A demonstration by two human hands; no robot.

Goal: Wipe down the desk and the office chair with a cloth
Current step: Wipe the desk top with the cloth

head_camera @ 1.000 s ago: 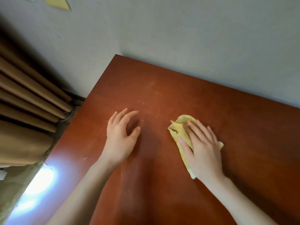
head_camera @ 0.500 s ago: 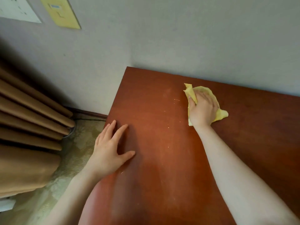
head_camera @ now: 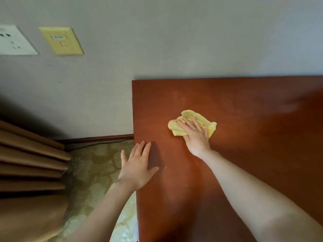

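Right hand (head_camera: 195, 138): fingers spread, pressing flat on yellow cloth (head_camera: 192, 123)
Left hand (head_camera: 138, 165): spread flat at desk (head_camera: 253, 154) edge

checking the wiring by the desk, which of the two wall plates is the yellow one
The yellow wall plate is the one nearer the desk; the white socket plate sits further left, at the picture's edge.

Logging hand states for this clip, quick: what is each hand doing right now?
Left hand: open, flat on the desk edge, holding nothing.
Right hand: open, pressing the yellow cloth onto the desk.
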